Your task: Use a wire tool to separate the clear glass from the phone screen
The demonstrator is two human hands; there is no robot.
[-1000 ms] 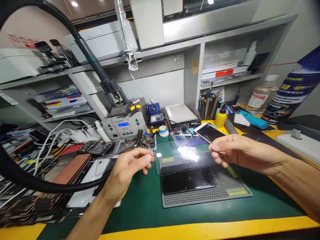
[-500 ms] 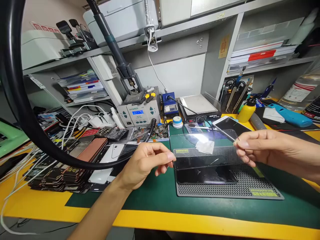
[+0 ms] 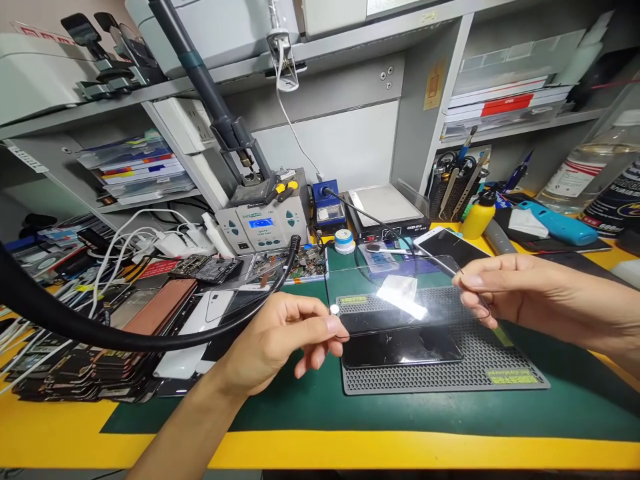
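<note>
Between my two hands is a clear phone glass panel with a thin dark rim, tilted and raised over the mat. My left hand pinches its left end between thumb and fingers; a small white round spot shows beside these fingertips. The right end is gripped by my right hand. Below, a dark-screened phone lies flat on a grey perforated mat, partly seen through the glass. A crumpled white wipe appears behind the panel, and a bright reflection crosses the glass.
Stacked phone parts and a white phone back lie at left, under a thick black hose. Behind stand a rework station, a heating plate and a yellow bottle. Another white-framed phone lies near my right hand.
The glass panel has tilted, and its bright reflection has slid down and to the right. Both hands keep their hold. The whole view has shifted slightly.
</note>
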